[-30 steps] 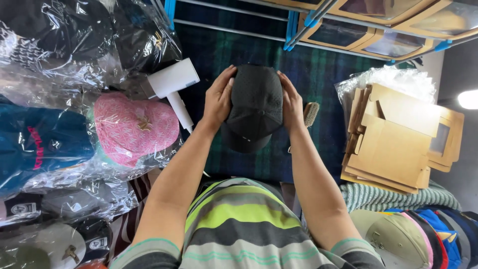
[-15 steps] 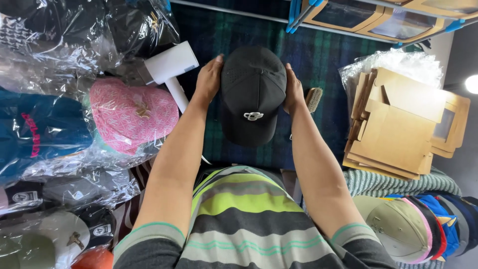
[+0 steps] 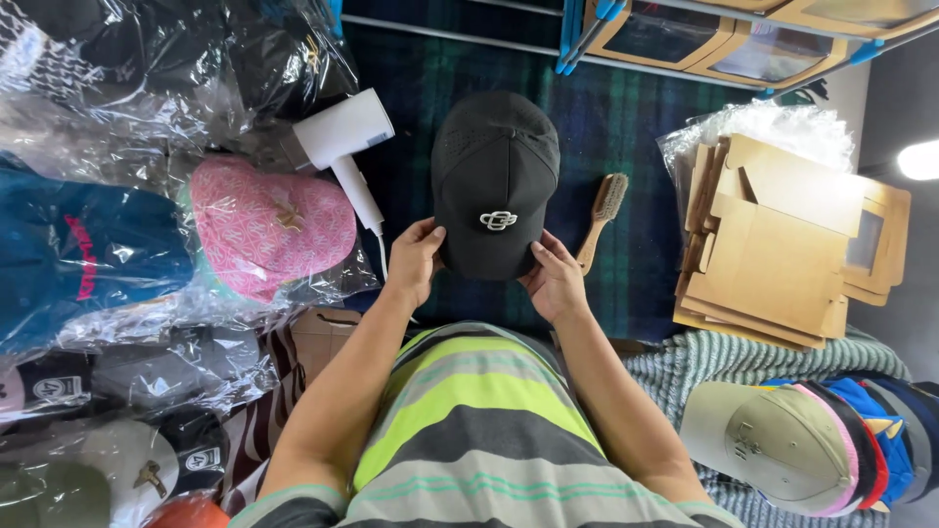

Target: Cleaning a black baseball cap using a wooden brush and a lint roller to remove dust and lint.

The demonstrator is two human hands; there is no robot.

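Observation:
A black baseball cap with a small silver emblem on its front lies crown-up over the dark plaid cloth. My left hand grips the left corner of its brim. My right hand grips the right corner, thumb on top. Both forearms reach forward from my striped shirt. A wooden brush lies just right of the cap, and a white hair dryer lies just left of it.
Caps in clear plastic bags pile up on the left, among them a pink one and a navy one. Flat cardboard boxes stack at right. A nested row of caps sits at bottom right. Window-lid boxes line the top.
My hands slid from the cap's sides down to the brim corners. The cap turned so its front emblem and brim face me, and it sits lower and flatter.

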